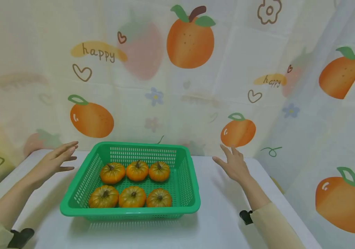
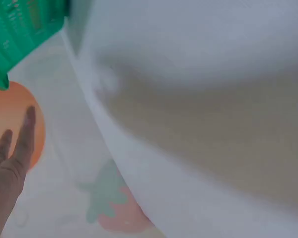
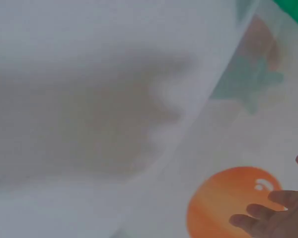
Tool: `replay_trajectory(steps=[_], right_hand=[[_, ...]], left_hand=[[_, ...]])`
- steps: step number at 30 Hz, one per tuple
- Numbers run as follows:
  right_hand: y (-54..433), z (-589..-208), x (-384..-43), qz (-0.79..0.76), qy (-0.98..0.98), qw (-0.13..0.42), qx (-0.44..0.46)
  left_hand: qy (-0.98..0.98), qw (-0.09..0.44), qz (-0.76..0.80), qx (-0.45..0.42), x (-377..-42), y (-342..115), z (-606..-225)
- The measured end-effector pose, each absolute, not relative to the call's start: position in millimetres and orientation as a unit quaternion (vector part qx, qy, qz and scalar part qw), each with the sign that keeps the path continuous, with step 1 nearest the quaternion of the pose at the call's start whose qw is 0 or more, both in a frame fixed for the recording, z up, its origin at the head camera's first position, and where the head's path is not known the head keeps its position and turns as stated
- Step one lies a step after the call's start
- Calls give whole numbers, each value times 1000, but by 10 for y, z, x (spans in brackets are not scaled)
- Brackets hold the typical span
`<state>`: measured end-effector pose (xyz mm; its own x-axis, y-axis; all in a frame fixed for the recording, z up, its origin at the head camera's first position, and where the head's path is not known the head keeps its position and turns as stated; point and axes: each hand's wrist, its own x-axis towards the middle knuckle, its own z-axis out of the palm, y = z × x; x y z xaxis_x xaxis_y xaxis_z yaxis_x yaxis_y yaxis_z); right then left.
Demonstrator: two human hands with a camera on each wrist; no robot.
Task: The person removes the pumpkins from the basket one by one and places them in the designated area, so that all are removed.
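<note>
A green plastic basket [image 1: 195, 193] with slotted walls stands on the white table. Inside it lie several small orange-and-green pumpkins, in a back row with one pumpkin [image 1: 137, 170] at its middle and a front row with another pumpkin [image 1: 132, 197] at its middle. My left hand [image 1: 53, 164] hovers left of the basket, fingers extended toward it, holding nothing. To the basket's right, my right hand [image 1: 234, 165] is raised with spread fingers and holds nothing. Both hands are apart from the basket. Each wrist view catches only part of its hand, the left hand [image 2: 7, 173] and the right hand [image 3: 280, 213].
The white table [image 1: 217, 214] runs back to a pale curtain [image 1: 196, 114] printed with oranges, strawberries and the word "happy". The curtain also hangs along the right side. Dark bands sit at both wrists, one a black wristband [image 1: 245, 217] beside the right sleeve.
</note>
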<state>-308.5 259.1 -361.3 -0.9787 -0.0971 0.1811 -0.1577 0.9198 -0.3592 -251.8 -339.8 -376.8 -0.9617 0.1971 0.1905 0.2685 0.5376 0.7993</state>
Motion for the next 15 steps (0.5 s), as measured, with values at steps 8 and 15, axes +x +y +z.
replay_trajectory(steps=[8, 15], right_hand=[[2257, -3358, -3084, 240, -961, 83, 108], [1957, -3176, -3090, 252, -954, 82, 138]], left_hand=[[-837, 4, -522, -162, -2521, -3292, -3761], [-864, -19, -485, -133, -2498, -3229, -3795]])
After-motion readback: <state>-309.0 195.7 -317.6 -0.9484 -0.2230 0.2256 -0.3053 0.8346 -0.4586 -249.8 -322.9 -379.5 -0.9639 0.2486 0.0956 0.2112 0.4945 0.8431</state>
